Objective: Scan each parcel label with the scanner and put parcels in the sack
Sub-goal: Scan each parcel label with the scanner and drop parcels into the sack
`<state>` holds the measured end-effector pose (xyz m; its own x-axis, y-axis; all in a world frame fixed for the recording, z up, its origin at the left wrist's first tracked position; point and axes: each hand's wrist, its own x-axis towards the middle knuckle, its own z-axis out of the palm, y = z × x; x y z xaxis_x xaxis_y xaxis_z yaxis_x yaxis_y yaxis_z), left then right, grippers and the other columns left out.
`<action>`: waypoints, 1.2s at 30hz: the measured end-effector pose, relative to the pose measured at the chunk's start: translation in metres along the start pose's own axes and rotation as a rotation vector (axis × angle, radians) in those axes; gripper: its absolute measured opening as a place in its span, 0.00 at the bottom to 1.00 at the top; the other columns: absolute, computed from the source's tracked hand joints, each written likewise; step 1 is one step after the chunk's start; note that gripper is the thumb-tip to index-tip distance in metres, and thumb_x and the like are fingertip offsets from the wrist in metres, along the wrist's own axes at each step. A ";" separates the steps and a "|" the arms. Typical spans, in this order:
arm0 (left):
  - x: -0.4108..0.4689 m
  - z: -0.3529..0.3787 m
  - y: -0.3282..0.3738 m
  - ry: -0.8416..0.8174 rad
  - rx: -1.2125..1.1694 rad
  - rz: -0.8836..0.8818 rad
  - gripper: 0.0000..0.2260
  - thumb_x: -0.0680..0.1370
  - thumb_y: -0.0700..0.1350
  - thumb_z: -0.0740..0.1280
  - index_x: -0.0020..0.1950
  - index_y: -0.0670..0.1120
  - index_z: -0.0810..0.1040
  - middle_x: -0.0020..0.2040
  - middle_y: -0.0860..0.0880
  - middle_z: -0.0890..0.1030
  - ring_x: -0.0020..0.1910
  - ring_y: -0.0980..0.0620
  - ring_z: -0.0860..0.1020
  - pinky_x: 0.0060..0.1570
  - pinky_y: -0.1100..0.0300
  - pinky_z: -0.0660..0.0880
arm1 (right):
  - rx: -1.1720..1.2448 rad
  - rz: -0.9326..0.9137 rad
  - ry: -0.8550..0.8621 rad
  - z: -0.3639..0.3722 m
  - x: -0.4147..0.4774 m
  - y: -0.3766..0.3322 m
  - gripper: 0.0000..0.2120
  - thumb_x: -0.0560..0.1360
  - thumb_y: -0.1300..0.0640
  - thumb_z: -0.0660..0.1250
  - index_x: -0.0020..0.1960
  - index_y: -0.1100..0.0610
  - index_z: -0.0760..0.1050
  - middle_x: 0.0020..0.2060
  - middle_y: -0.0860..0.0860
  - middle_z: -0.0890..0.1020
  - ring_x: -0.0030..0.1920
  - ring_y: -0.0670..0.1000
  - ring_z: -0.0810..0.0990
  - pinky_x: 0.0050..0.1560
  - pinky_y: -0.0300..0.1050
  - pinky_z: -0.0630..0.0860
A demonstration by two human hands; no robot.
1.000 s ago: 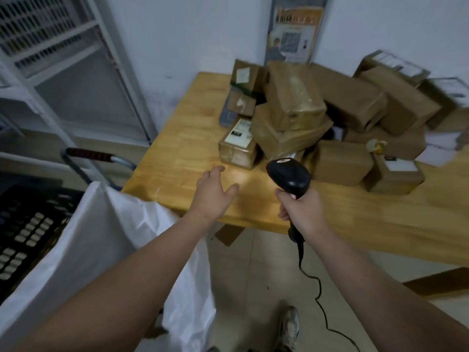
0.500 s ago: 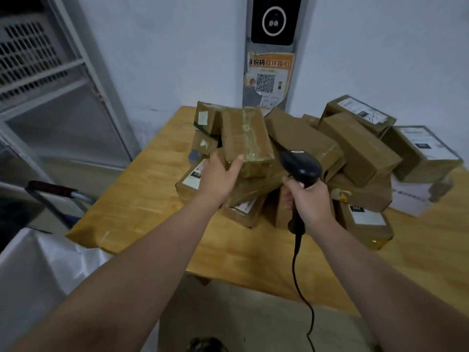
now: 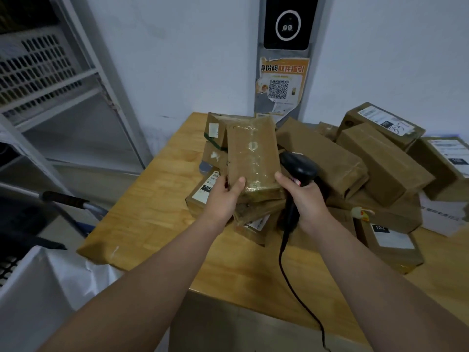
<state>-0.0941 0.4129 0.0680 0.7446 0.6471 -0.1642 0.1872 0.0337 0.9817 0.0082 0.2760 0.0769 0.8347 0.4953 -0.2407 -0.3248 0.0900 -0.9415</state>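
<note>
A heap of brown cardboard parcels lies on the wooden table (image 3: 162, 207). My left hand (image 3: 223, 199) grips the near end of a long taped parcel (image 3: 253, 158) on top of the heap, thumb on its upper face. No label shows on that face. My right hand (image 3: 304, 199) holds the black corded scanner (image 3: 298, 171) by its handle, head just right of the taped parcel, with one finger touching the parcel's near right corner. The white sack (image 3: 50, 288) gapes at the lower left, below the table's corner.
More parcels, some with white labels (image 3: 390, 238), fill the table's right side. A grey metal shelf rack (image 3: 63, 97) stands at the left. A dark trolley handle (image 3: 66, 200) is beside the sack. A wall device and QR poster (image 3: 279, 87) hang behind the heap.
My left hand went from hovering open over the table edge to gripping the taped parcel. The right hand brought the scanner up beside that parcel. The view tilted upward.
</note>
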 end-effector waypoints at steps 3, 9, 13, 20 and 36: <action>-0.005 -0.004 0.002 -0.021 -0.057 0.049 0.23 0.81 0.48 0.64 0.74 0.49 0.63 0.61 0.54 0.76 0.61 0.54 0.75 0.61 0.58 0.73 | 0.010 -0.059 -0.020 0.004 -0.003 0.004 0.21 0.69 0.56 0.77 0.61 0.57 0.78 0.53 0.53 0.85 0.55 0.52 0.83 0.58 0.52 0.79; -0.005 0.003 0.029 -0.136 -0.111 0.088 0.41 0.72 0.64 0.68 0.78 0.57 0.50 0.70 0.60 0.65 0.69 0.58 0.66 0.67 0.57 0.65 | -0.202 -0.437 0.040 0.018 -0.026 0.006 0.26 0.67 0.67 0.77 0.63 0.62 0.73 0.51 0.48 0.80 0.50 0.40 0.79 0.48 0.30 0.76; 0.001 -0.001 0.031 -0.176 -0.242 0.041 0.47 0.58 0.69 0.76 0.73 0.59 0.62 0.66 0.56 0.76 0.67 0.51 0.73 0.66 0.42 0.69 | -0.196 -0.461 -0.019 0.018 -0.042 0.006 0.10 0.72 0.64 0.72 0.52 0.63 0.78 0.45 0.44 0.84 0.50 0.42 0.82 0.53 0.39 0.79; 0.008 -0.009 0.013 -0.058 -0.450 -0.028 0.11 0.76 0.42 0.70 0.57 0.50 0.73 0.58 0.41 0.80 0.59 0.42 0.79 0.53 0.48 0.78 | -0.079 -0.329 0.095 0.004 -0.030 0.004 0.20 0.72 0.60 0.73 0.63 0.59 0.76 0.56 0.52 0.83 0.58 0.48 0.81 0.56 0.43 0.79; 0.023 -0.006 0.040 0.037 0.144 0.173 0.33 0.71 0.53 0.73 0.72 0.50 0.62 0.64 0.50 0.71 0.58 0.53 0.76 0.51 0.57 0.79 | -0.038 -0.049 0.167 -0.008 -0.023 0.029 0.15 0.73 0.64 0.71 0.59 0.60 0.75 0.47 0.52 0.81 0.53 0.53 0.80 0.58 0.51 0.75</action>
<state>-0.0736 0.4337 0.1038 0.7502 0.6611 0.0114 0.1506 -0.1877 0.9706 -0.0164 0.2606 0.0535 0.9123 0.3408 -0.2269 -0.2674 0.0762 -0.9606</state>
